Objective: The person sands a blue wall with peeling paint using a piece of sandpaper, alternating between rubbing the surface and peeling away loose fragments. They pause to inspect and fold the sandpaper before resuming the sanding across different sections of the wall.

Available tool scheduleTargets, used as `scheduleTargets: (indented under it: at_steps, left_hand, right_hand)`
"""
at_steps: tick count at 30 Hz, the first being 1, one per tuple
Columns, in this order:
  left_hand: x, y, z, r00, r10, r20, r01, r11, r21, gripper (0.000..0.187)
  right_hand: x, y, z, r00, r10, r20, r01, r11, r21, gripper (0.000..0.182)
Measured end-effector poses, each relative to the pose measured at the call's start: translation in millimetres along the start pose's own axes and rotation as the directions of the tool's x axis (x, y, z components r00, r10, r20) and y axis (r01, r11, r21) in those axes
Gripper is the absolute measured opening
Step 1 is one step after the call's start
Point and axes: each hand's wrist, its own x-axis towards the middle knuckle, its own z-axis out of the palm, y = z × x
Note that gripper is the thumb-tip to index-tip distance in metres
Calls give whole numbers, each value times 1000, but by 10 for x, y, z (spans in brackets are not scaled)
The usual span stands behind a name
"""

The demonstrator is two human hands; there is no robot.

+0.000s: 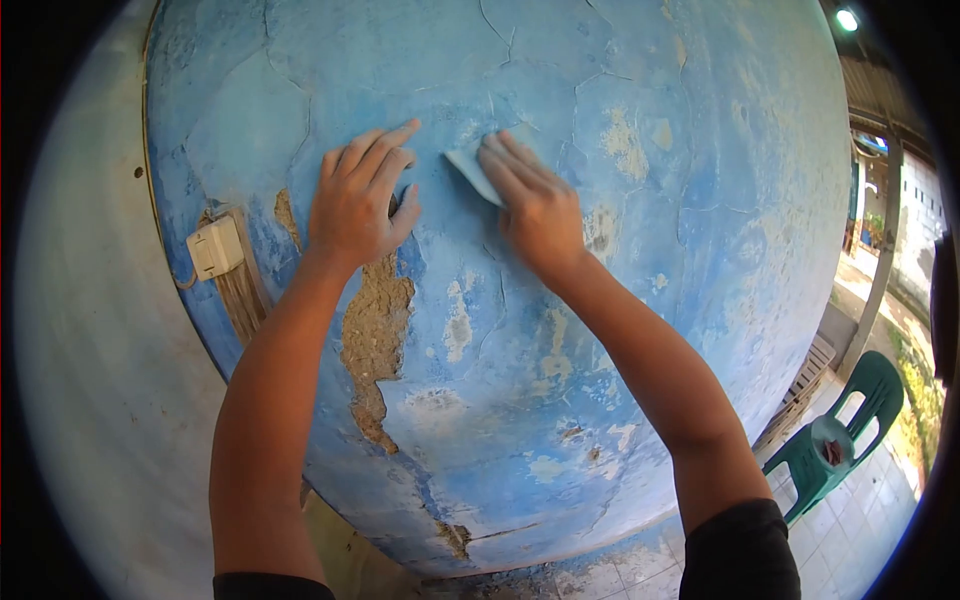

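Observation:
In front of me stands a blue painted wall [500, 330] with cracked, peeling paint. My right hand [535, 195] presses a pale, bent sheet of sandpaper [472, 178] against it. The sheet's left edge lifts off the surface; the rest is hidden under the fingers. Left of it, my left hand [365, 190] rests on the wall, its index finger stretched out and its thumb apart, holding nothing. Just below that hand, a patch of bare, crumbling plaster [375, 330] runs downward.
A white switch box [215, 248] on a wooden strip [243, 300] is fixed at the left, near a pale side wall [90, 300]. At the lower right, a green plastic chair [875, 390] holds a container [832, 440] on the tiled floor [840, 535]. Debris lies along the wall's foot.

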Motion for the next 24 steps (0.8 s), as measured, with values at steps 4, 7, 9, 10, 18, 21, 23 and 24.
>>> scheduleTargets:
  at_steps: [4, 7, 9, 10, 18, 21, 23, 24]
  left_hand:
    - [0, 10, 19, 1000, 21, -13, -21, 1000, 9, 27]
    - [-10, -10, 17, 999, 16, -30, -16, 1000, 20, 28]
    - [-21, -1, 15, 1000, 2, 0, -2, 1000, 14, 28]
    - [-33, 10, 12, 1000, -3, 2, 3, 1000, 18, 28]
    - [0, 45, 1, 995, 76, 68, -77, 997, 12, 41]
    - [3, 49, -2, 995, 70, 67, -70, 997, 7, 41]
    - [8, 55, -10, 996, 65, 67, -66, 998, 7, 40]
    - [9, 54, -15, 995, 65, 77, -65, 998, -2, 40]
  right_hand:
    - [69, 153, -132, 966, -241, 95, 232, 968, 95, 25]
    - [163, 274, -84, 997, -68, 22, 68, 997, -20, 25]
    - [63, 154, -41, 987, -152, 58, 150, 988, 36, 26]
    - [12, 87, -47, 967, -237, 92, 229, 969, 94, 27]
    - [273, 343, -216, 968, -149, 202, 150, 989, 13, 33]
    - [42, 189, -195, 927, -320, 196, 320, 947, 35, 33]
    - [100, 252, -261, 860, -444, 250, 430, 896, 110, 34]
    - [166, 335, -293, 864, -442, 242, 430, 897, 105, 34]
